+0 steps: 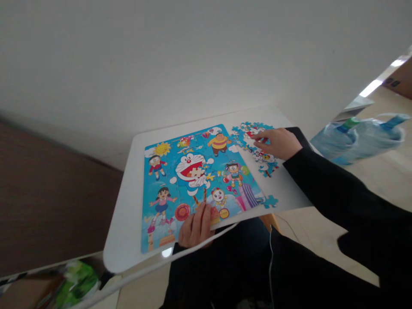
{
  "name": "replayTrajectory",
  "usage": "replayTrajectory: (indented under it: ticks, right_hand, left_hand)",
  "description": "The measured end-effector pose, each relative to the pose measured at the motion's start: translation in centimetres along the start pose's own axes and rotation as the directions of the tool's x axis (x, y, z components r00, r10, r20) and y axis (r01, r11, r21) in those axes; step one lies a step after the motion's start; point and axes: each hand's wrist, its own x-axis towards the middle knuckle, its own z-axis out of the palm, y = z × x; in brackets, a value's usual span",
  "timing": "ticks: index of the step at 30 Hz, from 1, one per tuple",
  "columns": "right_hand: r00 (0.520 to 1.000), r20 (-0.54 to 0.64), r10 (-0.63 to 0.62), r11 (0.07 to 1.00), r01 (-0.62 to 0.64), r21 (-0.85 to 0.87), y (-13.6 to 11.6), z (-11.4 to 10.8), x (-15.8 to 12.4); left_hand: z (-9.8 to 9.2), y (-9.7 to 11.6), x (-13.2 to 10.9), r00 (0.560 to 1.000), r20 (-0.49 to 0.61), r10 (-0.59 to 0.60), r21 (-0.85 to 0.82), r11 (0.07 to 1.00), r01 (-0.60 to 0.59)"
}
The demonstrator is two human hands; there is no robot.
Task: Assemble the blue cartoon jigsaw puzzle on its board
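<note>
A blue cartoon jigsaw puzzle (174, 171) lies on the white table, a cartoon cat at its middle with one peach-coloured patch in the mouth. My left hand (196, 225) grips its near edge, fingers over the printed face and the rest of the hand below the edge. To the right is a heap of loose puzzle pieces (265, 161). Over that heap, my right hand (278, 142) is closed in a pinch on a puzzle piece, mostly covered by the fingers. A single blue piece (271, 201) sits by the puzzle's near right corner.
The white table (125, 214) stands against a pale wall (193, 64). A dark object (299, 136) lies behind my right wrist. A white cable (154, 266) crosses in front of the table. Large clear water bottles (363, 137) stand at right, and a green bag (75, 283) lies at lower left.
</note>
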Motion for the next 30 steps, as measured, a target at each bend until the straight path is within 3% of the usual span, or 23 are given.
replayTrajectory:
  ticks: [8, 20, 23, 27, 30]
  right_hand:
    - [0.994, 0.091, -0.053, 0.998, 0.049, 0.051, -1.6, 2.1, 3.0]
    - [0.994, 0.105, 0.034, 0.891, -0.078, 0.448, -0.6, 2.5, 3.7]
    - [0.986, 0.154, 0.06, 0.763, -0.145, 0.63, -0.6, 2.1, 3.6]
    - [0.941, 0.262, 0.217, 0.468, -0.335, 0.818, -1.1, 0.9, 2.6]
    - [0.914, 0.338, 0.225, 0.258, -0.391, 0.884, -1.9, -0.1, 0.9]
  left_hand:
    - [-0.1, 0.4, 0.5, 0.998, -0.049, -0.03, 0.005, 1.0, 0.031]
    - [-0.2, 0.5, 1.0, 0.991, -0.122, -0.055, -0.096, 0.994, 0.043]
    - [-0.7, 0.5, 0.7, 0.996, -0.083, -0.041, -0.148, 0.989, 0.028]
    - [-1.4, 0.7, 0.2, 0.995, 0.008, -0.104, -0.201, 0.974, 0.103]
    - [-1.7, 0.8, 0.1, 0.992, 0.042, -0.119, -0.223, 0.967, 0.126]
